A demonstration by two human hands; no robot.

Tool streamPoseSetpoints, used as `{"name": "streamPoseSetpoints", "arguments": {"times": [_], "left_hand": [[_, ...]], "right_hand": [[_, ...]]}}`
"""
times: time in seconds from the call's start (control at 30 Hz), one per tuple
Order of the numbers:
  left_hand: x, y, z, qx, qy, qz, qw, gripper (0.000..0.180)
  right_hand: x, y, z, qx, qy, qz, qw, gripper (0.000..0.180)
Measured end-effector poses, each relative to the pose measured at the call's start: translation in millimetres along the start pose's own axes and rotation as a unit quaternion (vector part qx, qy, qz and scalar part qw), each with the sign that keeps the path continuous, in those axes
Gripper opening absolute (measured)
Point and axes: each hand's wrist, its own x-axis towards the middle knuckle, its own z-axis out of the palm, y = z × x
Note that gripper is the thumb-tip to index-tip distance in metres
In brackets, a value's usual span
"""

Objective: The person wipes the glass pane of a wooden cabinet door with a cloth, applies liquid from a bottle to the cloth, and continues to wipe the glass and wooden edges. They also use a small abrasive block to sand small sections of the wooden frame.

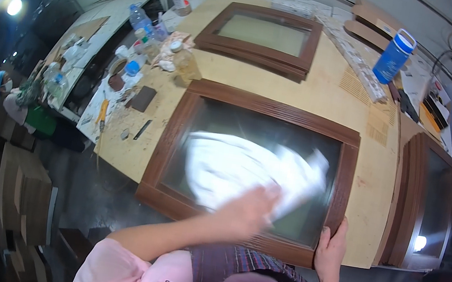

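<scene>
A brown wooden-framed glass panel [273, 108] lies flat on the worktable, close to my body. My left hand [248, 211] presses a white cloth [228, 162] onto the glass, its fingers closed on it; hand and cloth are smeared by motion. At the panel's near right corner, my right hand [331, 248] grips the wooden edge, thumb on top and the other fingers along the outer side. The cloth covers much of the middle of the glass.
Farther back lies a smaller stack of brown framed panels [256, 50]. Bottles, including a yellowish one [185, 62], crowd the left side near a yellow-handled tool [102, 114]. A blue bottle [394, 58] stands back right. More frames [408, 195] lean at right. Another person [33, 115] is far left.
</scene>
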Motion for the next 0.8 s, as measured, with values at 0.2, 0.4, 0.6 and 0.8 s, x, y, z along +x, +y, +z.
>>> {"name": "streamPoseSetpoints", "arguments": {"times": [0.2,0.4,0.6,0.8], "left_hand": [[-19.2,-81.2,-76.4,0.008,0.095,-0.05,0.994,0.044],[-56.5,-90.5,-70.3,0.057,0.144,-0.087,0.984,0.046],[-92.7,-66.6,-91.9,-0.052,0.121,-0.066,0.989,0.047],[-143.5,-52.4,-109.9,-0.045,0.164,-0.152,0.974,0.047]], "right_hand": [[0.9,-6.8,-7.7,0.023,-0.011,0.021,0.999,0.047],[46.0,-6.2,-8.1,0.13,-0.042,0.037,0.99,0.051],[111.2,-6.1,9.2,-0.061,0.033,0.009,0.998,0.052],[112.9,5.1,11.7,0.059,-0.006,0.015,0.998,0.05]]}}
